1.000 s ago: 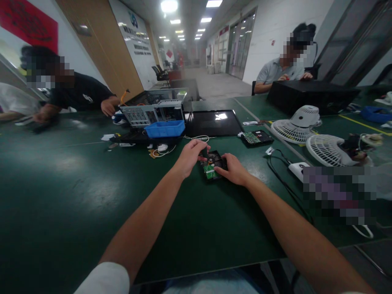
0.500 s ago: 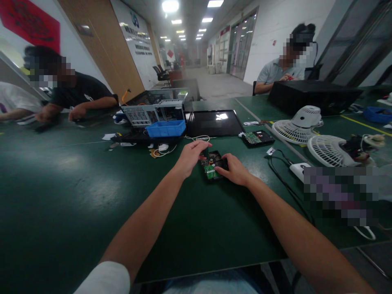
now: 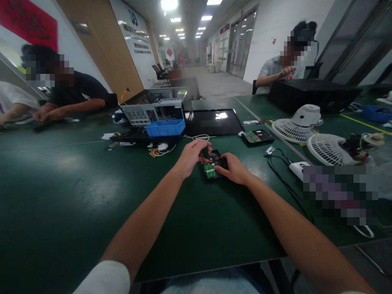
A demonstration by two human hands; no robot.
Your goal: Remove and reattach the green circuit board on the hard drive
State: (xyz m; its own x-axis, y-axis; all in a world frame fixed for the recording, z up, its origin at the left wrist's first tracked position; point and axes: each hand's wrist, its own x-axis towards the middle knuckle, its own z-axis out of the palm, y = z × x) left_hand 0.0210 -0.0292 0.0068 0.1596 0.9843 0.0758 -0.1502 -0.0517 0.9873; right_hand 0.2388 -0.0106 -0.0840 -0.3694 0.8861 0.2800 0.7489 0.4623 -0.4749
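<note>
A hard drive (image 3: 211, 172) with a green circuit board facing up lies on the green table in front of me. My right hand (image 3: 235, 169) grips it along the right side, the thumb resting across the board's edge. Over its far left part, my left hand (image 3: 192, 156) has its fingers closed around the dark handle of what looks like a screwdriver (image 3: 205, 152). The handle stands roughly upright; its tip is too small to make out.
Behind the drive are a blue bin (image 3: 165, 128), an opened computer case (image 3: 141, 115) and a black panel (image 3: 216, 122). A second hard drive (image 3: 257, 137), white fan parts (image 3: 294, 130) and a power strip (image 3: 298, 168) lie to the right. People sit across the table.
My left fingers have curled slightly and the dark handle shows more between them. The right hand and the hard drive stay in place.
</note>
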